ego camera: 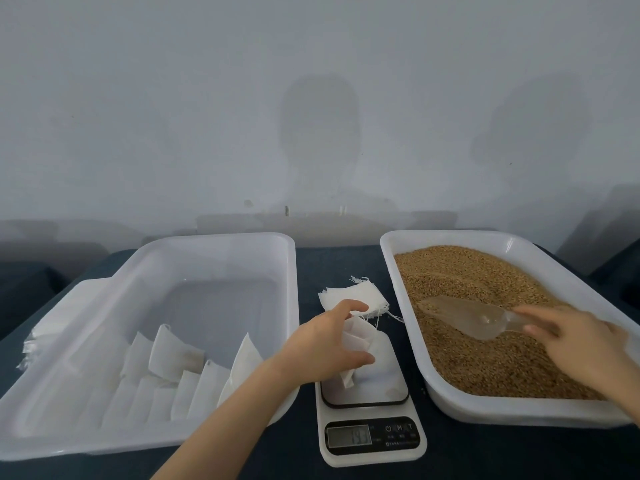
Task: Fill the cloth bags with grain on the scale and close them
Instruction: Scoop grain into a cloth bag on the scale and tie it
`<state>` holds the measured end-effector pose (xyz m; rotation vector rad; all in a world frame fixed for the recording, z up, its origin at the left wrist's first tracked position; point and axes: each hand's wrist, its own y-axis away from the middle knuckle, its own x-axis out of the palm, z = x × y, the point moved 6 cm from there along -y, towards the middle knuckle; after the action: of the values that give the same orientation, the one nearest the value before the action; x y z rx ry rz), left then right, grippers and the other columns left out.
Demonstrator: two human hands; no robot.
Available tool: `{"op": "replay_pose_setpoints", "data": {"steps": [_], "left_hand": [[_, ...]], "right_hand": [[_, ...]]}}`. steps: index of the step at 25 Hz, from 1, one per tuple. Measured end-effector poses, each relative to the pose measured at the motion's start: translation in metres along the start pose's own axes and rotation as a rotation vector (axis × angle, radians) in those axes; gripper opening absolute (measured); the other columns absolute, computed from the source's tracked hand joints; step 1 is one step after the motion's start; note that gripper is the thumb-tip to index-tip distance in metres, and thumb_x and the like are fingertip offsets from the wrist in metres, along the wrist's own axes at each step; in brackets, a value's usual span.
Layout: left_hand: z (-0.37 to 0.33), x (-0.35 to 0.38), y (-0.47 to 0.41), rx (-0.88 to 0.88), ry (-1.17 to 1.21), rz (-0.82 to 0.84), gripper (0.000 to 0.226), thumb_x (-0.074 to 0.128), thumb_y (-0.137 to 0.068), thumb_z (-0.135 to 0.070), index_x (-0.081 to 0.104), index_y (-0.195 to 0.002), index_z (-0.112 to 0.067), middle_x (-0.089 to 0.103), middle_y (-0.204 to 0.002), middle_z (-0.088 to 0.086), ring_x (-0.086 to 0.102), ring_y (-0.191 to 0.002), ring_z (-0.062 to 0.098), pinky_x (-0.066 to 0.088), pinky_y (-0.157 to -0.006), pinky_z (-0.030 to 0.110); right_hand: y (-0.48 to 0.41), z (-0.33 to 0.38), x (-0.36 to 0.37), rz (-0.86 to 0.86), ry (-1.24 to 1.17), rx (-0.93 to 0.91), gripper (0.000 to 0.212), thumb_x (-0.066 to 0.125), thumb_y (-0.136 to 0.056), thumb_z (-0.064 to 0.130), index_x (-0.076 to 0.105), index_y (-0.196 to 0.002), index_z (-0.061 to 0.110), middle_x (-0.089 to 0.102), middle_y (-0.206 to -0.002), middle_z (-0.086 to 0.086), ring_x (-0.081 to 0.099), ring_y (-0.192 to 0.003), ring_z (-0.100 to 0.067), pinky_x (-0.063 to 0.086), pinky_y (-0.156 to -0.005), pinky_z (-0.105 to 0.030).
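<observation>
Two arms show, and both are bare. The left arm (221, 410) is long and slim, and it shows from below the elbow up to the wrist. The left hand (322, 344) is bare too, with a thumb and smooth fingers (349, 308). The right arm (623, 382) shows only a short bit by the wrist, at the edge of the picture. The right hand (585, 344) is bare as well, and its fingers (533, 311) look a little blurry. The nails are too small to tell about.
</observation>
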<state>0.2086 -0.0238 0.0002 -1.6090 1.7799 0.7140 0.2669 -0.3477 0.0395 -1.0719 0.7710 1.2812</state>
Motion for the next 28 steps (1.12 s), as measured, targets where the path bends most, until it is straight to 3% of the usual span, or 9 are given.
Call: {"op": "replay_pose_setpoints", "data": {"steps": [3,6,9,11,13,16,20,24,28], "left_hand": [[0.000,0.001,0.000,-0.003,0.009,0.006,0.069,0.074,-0.074,-0.047,0.030,-0.128,-0.049,0.050,-0.126,-0.010,0.055,-0.099,0.012,0.045,-0.087,0.024],[0.001,0.001,-0.001,-0.002,0.003,0.002,0.070,0.074,-0.074,-0.048,0.030,-0.129,-0.049,0.050,-0.128,-0.010,0.054,-0.098,0.011,0.043,-0.085,0.023],[0.001,0.001,-0.001,-0.001,0.001,0.002,0.070,0.074,-0.074,-0.047,0.030,-0.129,-0.049,0.050,-0.128,-0.010,0.054,-0.098,0.011,0.044,-0.085,0.023],[0.001,0.000,-0.001,-0.001,-0.007,0.001,0.070,0.074,-0.074,-0.048,0.029,-0.128,-0.049,0.051,-0.127,-0.010,0.054,-0.097,0.011,0.044,-0.086,0.024],[0.000,0.000,-0.001,-0.002,0.000,0.005,0.071,0.074,-0.074,-0.047,0.029,-0.129,-0.049,0.052,-0.127,-0.011,0.055,-0.097,0.011,0.046,-0.085,0.024],[-0.001,0.000,0.000,0.001,0.016,0.010,0.072,0.074,-0.074,-0.044,0.028,-0.130,-0.047,0.053,-0.128,-0.011,0.058,-0.097,0.012,0.050,-0.086,0.026],[-0.001,0.001,0.001,0.009,0.015,0.022,0.073,0.074,-0.076,-0.041,0.027,-0.131,-0.046,0.053,-0.130,-0.010,0.059,-0.098,0.013,0.053,-0.087,0.027],[0.001,0.002,0.000,0.010,0.005,0.028,0.074,0.074,-0.076,-0.042,0.025,-0.131,-0.047,0.051,-0.132,-0.009,0.059,-0.097,0.013,0.051,-0.084,0.024],[0.002,0.003,-0.001,0.009,-0.012,0.032,0.075,0.074,-0.075,-0.043,0.024,-0.131,-0.048,0.051,-0.132,-0.008,0.059,-0.098,0.014,0.052,-0.085,0.026]], "right_hand": [[0.002,0.003,-0.011,-0.011,-0.041,-0.016,0.033,0.061,-0.086,0.023,0.062,-0.116,0.036,0.058,-0.089,0.010,0.054,-0.067,-0.012,0.049,-0.080,-0.051],[0.007,0.022,-0.030,-0.027,-0.081,-0.097,0.034,0.063,-0.085,0.016,0.064,-0.115,0.031,0.063,-0.091,0.006,0.056,-0.067,-0.012,0.043,-0.061,-0.029],[0.016,0.053,-0.050,-0.057,-0.088,-0.232,0.036,0.067,-0.081,0.013,0.064,-0.109,0.036,0.066,-0.092,0.012,0.056,-0.081,-0.014,0.043,-0.086,-0.043],[0.020,0.074,-0.059,-0.069,-0.073,-0.318,0.037,0.069,-0.079,0.013,0.064,-0.107,0.038,0.062,-0.091,0.021,0.053,-0.090,-0.012,0.033,-0.101,-0.052],[0.020,0.093,-0.062,-0.045,-0.039,-0.391,0.038,0.068,-0.080,0.017,0.061,-0.107,0.043,0.059,-0.095,0.026,0.048,-0.097,-0.009,0.022,-0.107,-0.049],[0.017,0.113,-0.058,0.018,0.044,-0.451,0.038,0.063,-0.084,0.026,0.052,-0.106,0.055,0.052,-0.098,0.034,0.039,-0.102,-0.001,0.010,-0.108,-0.034],[0.011,0.124,-0.050,0.035,0.106,-0.487,0.036,0.062,-0.085,0.031,0.050,-0.107,0.058,0.050,-0.096,0.035,0.035,-0.100,0.002,0.006,-0.108,-0.031],[0.013,0.131,-0.046,-0.044,0.184,-0.554,0.036,0.066,-0.083,0.026,0.060,-0.110,0.049,0.054,-0.096,0.029,0.041,-0.101,-0.005,0.004,-0.107,-0.028],[0.025,0.146,-0.053,-0.235,0.291,-0.714,0.043,0.083,-0.063,0.010,0.072,-0.099,0.031,0.066,-0.087,0.012,0.060,-0.088,-0.023,0.016,-0.101,-0.038]]}}
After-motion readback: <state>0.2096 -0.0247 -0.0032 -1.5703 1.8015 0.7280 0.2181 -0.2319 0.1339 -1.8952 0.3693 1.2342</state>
